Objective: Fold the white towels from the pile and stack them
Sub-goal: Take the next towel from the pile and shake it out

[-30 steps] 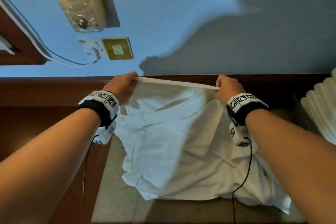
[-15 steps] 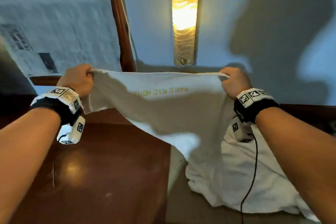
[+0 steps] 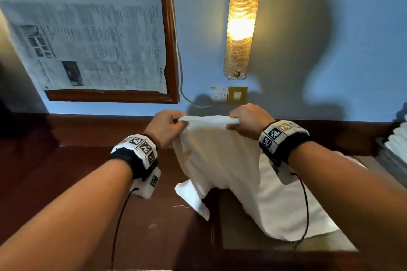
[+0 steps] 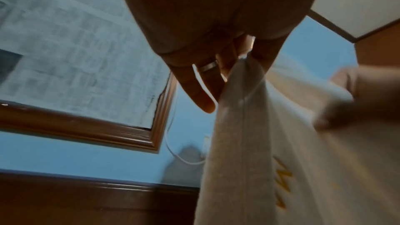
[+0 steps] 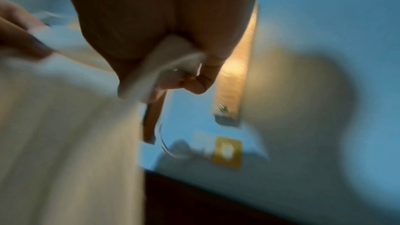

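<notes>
Forearms reach in from the bottom edge, each with a black wristband carrying white coded markers. Beyond them, at the centre of the head view, the left hand (image 3: 166, 126) pinches one top corner of a white cotton towel with gold embroidered lettering (image 3: 217, 158), thumb against fingers; the left wrist view shows a silver ring (image 4: 208, 66) on one finger beside the pinched hem. At about three o'clock from it, the right hand (image 3: 247, 120) is curled tight round the other top corner, cloth bunched in the fist, though the right wrist view is blurred and the finger detail may be less than certain. Both hands sit close together, so the towel hangs between them, its lower part draping onto more white towelling (image 3: 286, 211) heaped on the dark brown wooden counter (image 3: 66, 171). At three o'clock, at the frame's edge, stands a stack of folded white towels (image 3: 399, 141). Farther back, on the blue wall (image 3: 363, 17), are a wood-framed panel covered with newspaper (image 3: 88, 28) at eleven o'clock, a lit amber glass wall lamp (image 3: 242, 17) at twelve, and below it a white socket with a gold switch plate (image 3: 229, 94).
</notes>
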`<state>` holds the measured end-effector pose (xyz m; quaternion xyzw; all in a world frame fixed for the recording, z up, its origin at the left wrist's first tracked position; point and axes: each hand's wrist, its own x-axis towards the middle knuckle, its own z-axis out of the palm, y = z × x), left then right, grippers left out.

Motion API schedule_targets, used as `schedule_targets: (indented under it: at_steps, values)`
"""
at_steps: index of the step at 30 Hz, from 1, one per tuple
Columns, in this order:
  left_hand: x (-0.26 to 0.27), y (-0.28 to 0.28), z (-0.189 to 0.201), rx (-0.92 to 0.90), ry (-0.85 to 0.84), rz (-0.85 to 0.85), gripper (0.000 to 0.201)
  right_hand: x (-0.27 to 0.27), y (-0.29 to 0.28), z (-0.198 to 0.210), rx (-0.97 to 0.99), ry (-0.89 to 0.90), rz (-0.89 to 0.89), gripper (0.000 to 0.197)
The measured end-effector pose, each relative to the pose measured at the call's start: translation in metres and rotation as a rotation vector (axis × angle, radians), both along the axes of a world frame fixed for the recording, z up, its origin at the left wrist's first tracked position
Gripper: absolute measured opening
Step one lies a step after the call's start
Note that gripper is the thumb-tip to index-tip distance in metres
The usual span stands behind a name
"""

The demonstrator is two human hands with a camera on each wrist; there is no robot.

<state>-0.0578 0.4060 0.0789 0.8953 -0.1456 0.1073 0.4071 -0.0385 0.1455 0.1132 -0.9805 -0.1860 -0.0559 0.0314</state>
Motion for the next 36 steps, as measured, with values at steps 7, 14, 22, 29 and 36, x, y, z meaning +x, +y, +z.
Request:
schedule_targets:
  at_steps: [7,14,22,29,36]
  values:
    - [-0.003,0.032,-0.014,0.147,0.125,0.115,0.022,0.006,0.003,-0.041,0.796,-0.025,-0.201,0.016]
    - [0.004,-0.023,-0.016,0.001,0.125,-0.060,0.036,0.021,0.048,-0.007,0.642,-0.045,0.171,0.003]
    - [0.028,-0.042,0.020,-0.293,-0.082,0.111,0.030,0.039,0.038,-0.001,0.599,-0.072,0.156,0.027]
    - [0.024,0.009,0.057,-0.183,-0.188,0.205,0.028,0.053,-0.057,-0.117,0.291,0.294,-0.201,0.017]
    - [0.019,0.039,0.041,-0.147,-0.027,0.055,0.033,0.041,-0.080,-0.086,0.637,-0.004,-0.348,0.025]
